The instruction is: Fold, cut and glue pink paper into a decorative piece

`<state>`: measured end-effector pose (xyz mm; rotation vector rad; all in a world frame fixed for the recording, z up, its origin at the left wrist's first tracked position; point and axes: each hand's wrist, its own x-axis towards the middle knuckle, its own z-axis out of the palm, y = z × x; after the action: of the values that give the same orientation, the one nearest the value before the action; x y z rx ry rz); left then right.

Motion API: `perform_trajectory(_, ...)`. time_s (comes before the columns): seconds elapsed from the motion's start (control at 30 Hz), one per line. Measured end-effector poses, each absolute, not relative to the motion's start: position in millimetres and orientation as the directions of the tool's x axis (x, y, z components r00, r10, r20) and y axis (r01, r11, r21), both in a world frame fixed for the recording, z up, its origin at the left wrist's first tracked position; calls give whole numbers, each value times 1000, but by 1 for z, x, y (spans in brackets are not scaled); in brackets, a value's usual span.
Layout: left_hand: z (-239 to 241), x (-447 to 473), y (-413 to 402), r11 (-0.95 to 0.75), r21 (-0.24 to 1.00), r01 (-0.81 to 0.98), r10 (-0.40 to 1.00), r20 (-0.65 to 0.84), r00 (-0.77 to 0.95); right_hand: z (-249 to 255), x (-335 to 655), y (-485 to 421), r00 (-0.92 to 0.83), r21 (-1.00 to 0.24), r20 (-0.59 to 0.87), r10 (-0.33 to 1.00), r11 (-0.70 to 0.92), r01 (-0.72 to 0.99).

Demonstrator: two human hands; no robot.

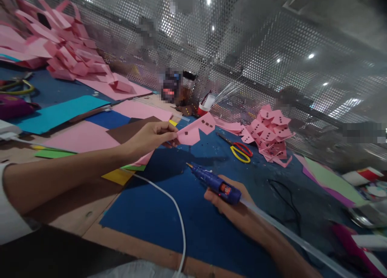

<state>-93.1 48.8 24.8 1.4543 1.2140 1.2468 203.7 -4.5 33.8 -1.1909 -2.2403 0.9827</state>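
Between the thumb and fingers of my left hand [159, 134] is one end of a pink paper cutout [193, 133], with a notched edge and several small dark squares on it. It is raised over the blue work surface [157, 221]. My right hand [229, 201] is wrapped round a dark blue glue gun [211, 181], its nozzle pointing up and left toward the cutout but apart from it. A long clear glue stick [290, 233] trails from the gun's back end. Yellow-and-red-handled scissors [241, 151] lie beyond the gun.
Similar pink pieces [269, 132] are heaped at the back right. Pink paper strips [66, 48] pile up at the far left near a teal sheet [60, 112]. A white cable [178, 205] crosses the front. Perforated metal [229, 60] walls the back, behind a red-and-white cup [205, 104].
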Motion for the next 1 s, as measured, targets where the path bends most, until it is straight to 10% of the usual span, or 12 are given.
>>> perform_trajectory(0.2,24,-97,54,-183,974,134,980,191,-50,30,201,1,-487,-801,-224,844,125,586)
perform_trajectory(1.0,21,-96,52,-165,960,224,982,182,-54,23,202,9,-458,-775,-181,870,160,611)
